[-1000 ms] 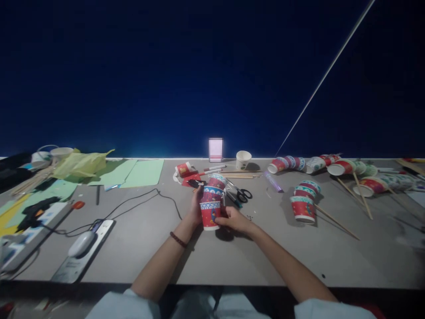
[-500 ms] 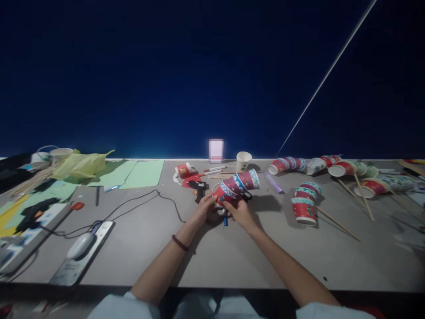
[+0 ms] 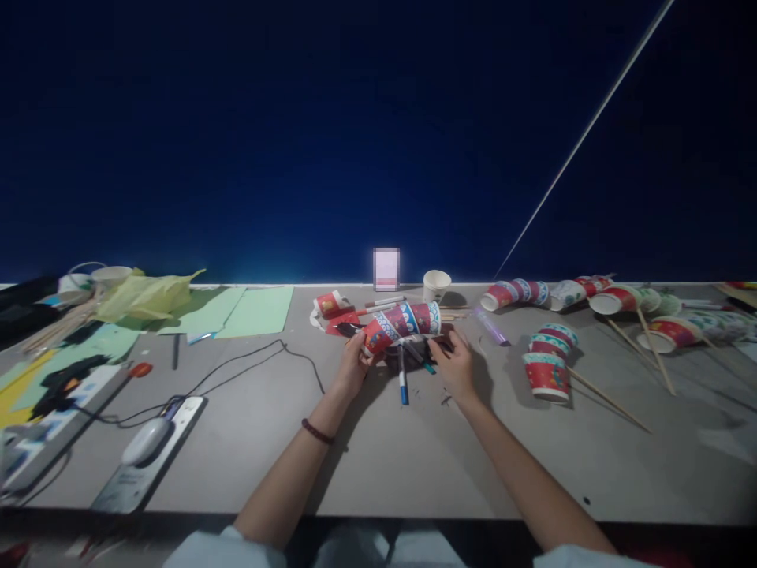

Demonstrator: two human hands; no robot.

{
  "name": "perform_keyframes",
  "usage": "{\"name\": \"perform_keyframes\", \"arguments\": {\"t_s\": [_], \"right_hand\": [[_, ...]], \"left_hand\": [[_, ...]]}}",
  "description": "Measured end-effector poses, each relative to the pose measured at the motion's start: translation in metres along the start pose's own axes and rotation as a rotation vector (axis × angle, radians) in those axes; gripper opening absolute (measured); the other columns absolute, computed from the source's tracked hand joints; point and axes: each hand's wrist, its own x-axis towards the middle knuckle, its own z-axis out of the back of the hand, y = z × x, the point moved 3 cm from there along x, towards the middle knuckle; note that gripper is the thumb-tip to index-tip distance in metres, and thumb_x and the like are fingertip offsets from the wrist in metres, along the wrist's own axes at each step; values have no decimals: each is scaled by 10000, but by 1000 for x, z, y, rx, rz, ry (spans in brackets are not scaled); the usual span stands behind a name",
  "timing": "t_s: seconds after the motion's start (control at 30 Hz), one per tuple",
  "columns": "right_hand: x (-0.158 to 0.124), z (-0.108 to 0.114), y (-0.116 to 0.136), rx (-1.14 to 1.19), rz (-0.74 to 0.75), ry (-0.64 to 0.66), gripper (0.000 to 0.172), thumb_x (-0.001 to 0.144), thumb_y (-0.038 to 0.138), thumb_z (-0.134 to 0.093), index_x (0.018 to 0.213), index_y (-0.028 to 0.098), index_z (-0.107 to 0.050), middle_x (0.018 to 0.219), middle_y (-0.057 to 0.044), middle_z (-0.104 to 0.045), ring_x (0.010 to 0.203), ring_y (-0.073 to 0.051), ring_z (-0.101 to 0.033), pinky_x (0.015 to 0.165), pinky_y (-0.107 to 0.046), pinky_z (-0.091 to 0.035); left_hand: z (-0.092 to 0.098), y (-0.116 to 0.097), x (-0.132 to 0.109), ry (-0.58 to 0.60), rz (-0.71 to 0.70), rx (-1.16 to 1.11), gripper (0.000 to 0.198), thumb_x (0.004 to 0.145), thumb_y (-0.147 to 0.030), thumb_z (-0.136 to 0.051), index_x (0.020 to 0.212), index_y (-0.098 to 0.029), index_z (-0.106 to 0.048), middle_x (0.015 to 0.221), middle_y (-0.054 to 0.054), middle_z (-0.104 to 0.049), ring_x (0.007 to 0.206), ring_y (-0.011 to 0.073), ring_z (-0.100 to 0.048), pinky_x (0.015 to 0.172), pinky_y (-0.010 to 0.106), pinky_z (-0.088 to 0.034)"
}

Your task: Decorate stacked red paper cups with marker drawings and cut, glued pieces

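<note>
Over the table [image 3: 378, 465], left hand [image 3: 353, 367] holds tilted cups [image 3: 405, 320], right hand [image 3: 457, 368] nearby, grip curved wide

Cup stack [image 3: 402, 323] is red w/ blue-&-wht scallops — paper [image 3: 255, 312] lt grn.

- It looks like a craft place.
- A gray bench [image 3: 236, 473] stands by a blue wall [image 3: 378, 158].
- Green paper [image 3: 257, 312] and a power strip [image 3: 88, 404] lie left.
- Cups on sticks [image 3: 550, 379] lie right.

Light blue sleeves [image 3: 228, 552] are worn with a dark red beaded bracelet [image 3: 317, 432].
</note>
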Motion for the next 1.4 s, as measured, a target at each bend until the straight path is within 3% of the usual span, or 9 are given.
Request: {"name": "perform_keyframes", "arguments": {"t_s": [0.13,0.37,0.83,0.97,1.13,1.27,1.4], "right_hand": [[-2,-6,-4,144,-104,18,334,735,446,-611,933,178,-627,883,-78,-681,752,-194,-630,625,-283,-523],[-4,-6,-10,66,-177,87,297,700,476,-621,610,193,-624,584,-43,-652,502,-167,-571,483,-264,-436],[-6,-5,-16,22,-142,11,313,700,493,-622,710,181,-648,647,-63,-672,602,-202,-611,511,-274,-460],[-6,-2,-11,81,-63,-105,317,728,458,-626,872,176,-647,789,-63,-674,691,-196,-620,593,-295,-512],[0,5,-4,100,-43,-174,317,742,426,-617,986,223,-625,1041,-82,-626,836,-192,-617,644,-284,-532],[8,10,-8,222,-151,-175,289,742,475,-621,871,216,-612,751,-7,-626,604,-148,-577,566,-264,-492],[15,17,-19,246,-275,-231,292,731,508,-618,705,218,-599,558,38,-546,469,-127,-508,485,-247,-418]], "left_hand": [[1,2,-1,-3,16,79,293,766,-327,-686,998,-153,-642,835,62,-718,712,198,-671,594,290,-544],[4,3,1,6,-18,76,330,764,-364,-690,998,-138,-631,847,77,-726,718,209,-672,619,310,-547],[0,5,-2,35,10,42,273,777,-346,-680,965,-163,-607,838,51,-721,693,197,-675,613,310,-556],[-5,4,-8,55,1,94,290,739,-371,-701,920,-185,-572,823,21,-700,695,193,-678,605,316,-563],[-10,9,-9,169,85,220,465,699,-433,-701,1052,-190,-521,882,47,-693,704,225,-691,598,334,-554],[-13,11,-9,245,67,276,531,736,-576,-602,1067,-173,-504,868,62,-669,659,226,-689,577,336,-544],[-15,5,-13,197,-102,422,448,771,-547,-583,1040,-194,-521,792,12,-608,598,170,-653,495,275,-504]]}}
